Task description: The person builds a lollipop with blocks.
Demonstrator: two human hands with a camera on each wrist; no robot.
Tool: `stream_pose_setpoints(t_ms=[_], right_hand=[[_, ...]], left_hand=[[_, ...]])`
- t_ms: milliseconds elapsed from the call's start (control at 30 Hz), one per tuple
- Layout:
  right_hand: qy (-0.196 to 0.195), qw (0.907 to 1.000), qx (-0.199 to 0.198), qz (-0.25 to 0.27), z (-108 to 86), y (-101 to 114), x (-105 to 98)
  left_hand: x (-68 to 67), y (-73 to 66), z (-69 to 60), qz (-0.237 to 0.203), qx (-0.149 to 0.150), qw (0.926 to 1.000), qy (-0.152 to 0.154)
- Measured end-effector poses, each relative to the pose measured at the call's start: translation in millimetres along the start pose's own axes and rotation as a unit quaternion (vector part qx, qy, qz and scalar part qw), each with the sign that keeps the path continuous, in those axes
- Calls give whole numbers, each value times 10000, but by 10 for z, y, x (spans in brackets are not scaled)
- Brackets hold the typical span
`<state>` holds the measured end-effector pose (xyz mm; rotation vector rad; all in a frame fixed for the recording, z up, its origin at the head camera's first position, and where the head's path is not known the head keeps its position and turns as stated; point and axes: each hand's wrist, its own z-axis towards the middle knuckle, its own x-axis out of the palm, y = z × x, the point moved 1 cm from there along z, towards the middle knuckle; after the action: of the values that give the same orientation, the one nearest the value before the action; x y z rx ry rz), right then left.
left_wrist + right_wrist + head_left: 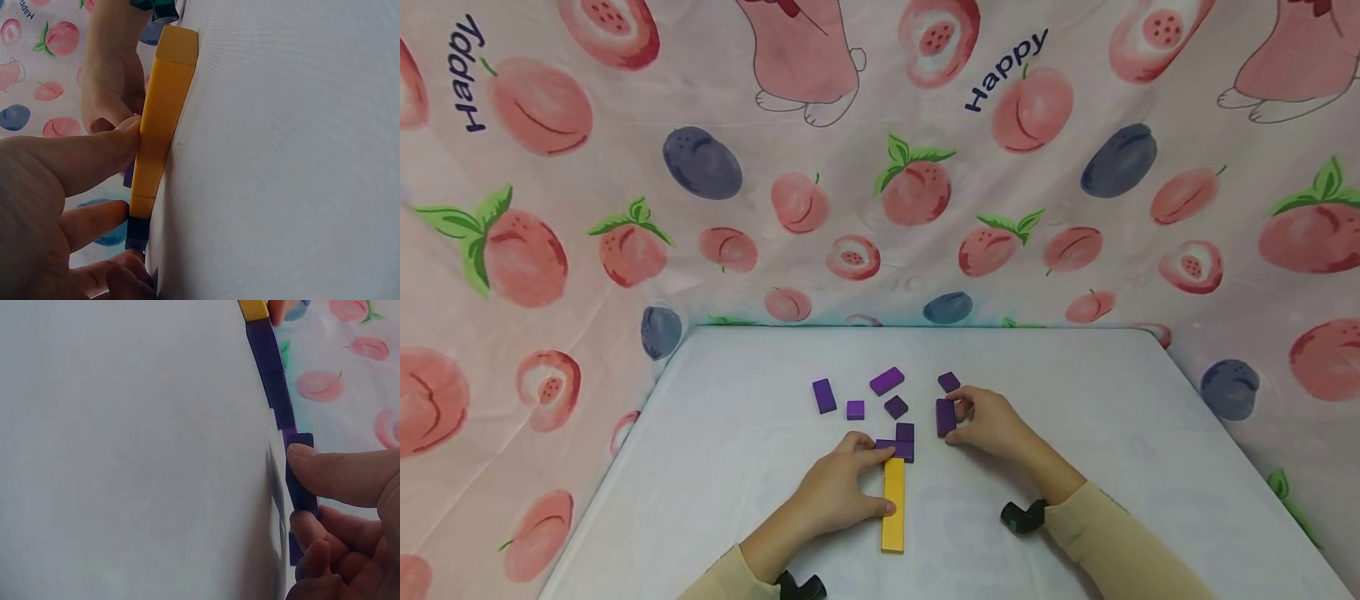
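My right hand point(996, 427) pinches a dark purple rectangular block point(945, 419) between thumb and fingers; in the right wrist view the thumb lies across that purple block point(300, 481). To its left, yellow blocks point(892, 521) form a straight bar on the white table. Purple blocks point(906, 451) adjoin the bar's far end, one small purple block point(905, 432) standing beyond the others. My left hand point(833, 490) rests its thumb on the yellow bar and a fingertip on the adjoining purple block. In the left wrist view, the thumb touches the yellow bar's point(161, 112) face.
Loose purple pieces lie farther back: an upright-lying block point(823, 396), a slanted block point(887, 381), and small cubes point(855, 410), point(896, 407) nearby. Another small purple block point(949, 381) sits just beyond my right hand. A fruit-print cloth point(850, 150) hangs behind the white table point(722, 400).
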<state>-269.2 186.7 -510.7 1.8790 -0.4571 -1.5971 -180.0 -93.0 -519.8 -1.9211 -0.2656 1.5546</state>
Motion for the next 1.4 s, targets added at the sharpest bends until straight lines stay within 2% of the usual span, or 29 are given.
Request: stream_pose_setpoints(t_ms=[367,667,867,1400], right_hand=[[-11,9997,233,-23,-3,137,136],[-32,9998,145,-103,-1,195,220],[-17,9995,226,-221,23,231,280],[-40,9992,223,-318,23,289,334]], left_hand=[[-6,3,1,22,38,10000,-10],[-6,4,-4,50,127,9999,-52],[-8,1,-4,36,106,9999,-35],[-11,4,-12,59,155,9999,8]])
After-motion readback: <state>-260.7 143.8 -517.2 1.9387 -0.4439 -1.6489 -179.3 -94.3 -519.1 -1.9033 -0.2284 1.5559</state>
